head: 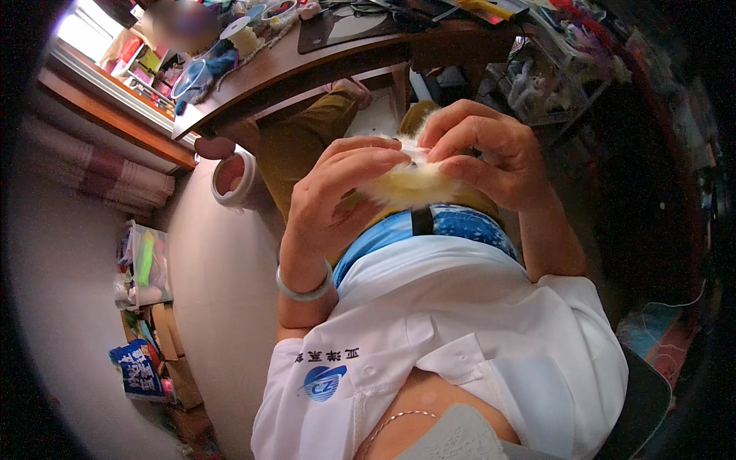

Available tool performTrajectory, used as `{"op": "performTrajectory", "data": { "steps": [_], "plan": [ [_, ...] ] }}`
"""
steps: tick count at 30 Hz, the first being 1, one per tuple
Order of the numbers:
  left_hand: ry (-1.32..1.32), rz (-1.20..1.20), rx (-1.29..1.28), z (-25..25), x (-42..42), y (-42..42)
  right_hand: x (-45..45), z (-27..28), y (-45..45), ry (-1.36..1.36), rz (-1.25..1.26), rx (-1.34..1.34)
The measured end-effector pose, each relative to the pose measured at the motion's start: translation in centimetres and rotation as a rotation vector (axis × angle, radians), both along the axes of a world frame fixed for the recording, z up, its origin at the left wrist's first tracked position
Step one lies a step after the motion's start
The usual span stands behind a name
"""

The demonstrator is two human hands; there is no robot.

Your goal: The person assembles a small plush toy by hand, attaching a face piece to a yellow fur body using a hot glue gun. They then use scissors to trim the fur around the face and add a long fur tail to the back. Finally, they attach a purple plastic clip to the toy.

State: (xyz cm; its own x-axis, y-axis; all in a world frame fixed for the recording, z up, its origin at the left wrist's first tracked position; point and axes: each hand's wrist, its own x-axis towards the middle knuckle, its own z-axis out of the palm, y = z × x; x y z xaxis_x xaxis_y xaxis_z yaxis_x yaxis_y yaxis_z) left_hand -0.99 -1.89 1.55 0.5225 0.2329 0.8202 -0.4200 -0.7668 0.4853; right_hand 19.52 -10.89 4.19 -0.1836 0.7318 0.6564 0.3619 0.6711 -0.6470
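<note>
Above my lap, both hands hold a small fluffy plush piece [418,187], white on top and pale yellow along the side nearest me. My left hand [345,178] grips its left side, with the fingertips on the upper face beside small dark spots. On the right side my right hand [483,149] pinches the white fur between thumb and fingers. The fingers hide much of the piece, and whether anything small sits between the right fingertips is unclear.
A wooden desk [270,77] stands ahead, bearing a spool of cream yarn [241,37], a clear plastic cup [191,77] and a dark mat [345,29]. On the floor are a bin [233,181] and a clear storage box [152,264]. A wire rack [535,86] with plush pieces is at right.
</note>
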Motion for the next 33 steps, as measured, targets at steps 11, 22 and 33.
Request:
{"op": "performTrajectory", "data": {
  "steps": [11,22,33],
  "plan": [
    [-0.18,-0.413,-0.688,-1.4,0.4,1.3,-0.2,0.0,-0.2,-0.046,-0.05,-0.043],
    [-0.155,-0.403,-0.66,-2.2,1.3,1.8,-1.4,-1.2,0.1,-0.113,-0.139,-0.108],
    [-0.031,-0.304,-0.455,-2.1,1.0,2.5,-2.1,-2.2,0.7,-0.15,-0.207,0.063]
  ]
}}
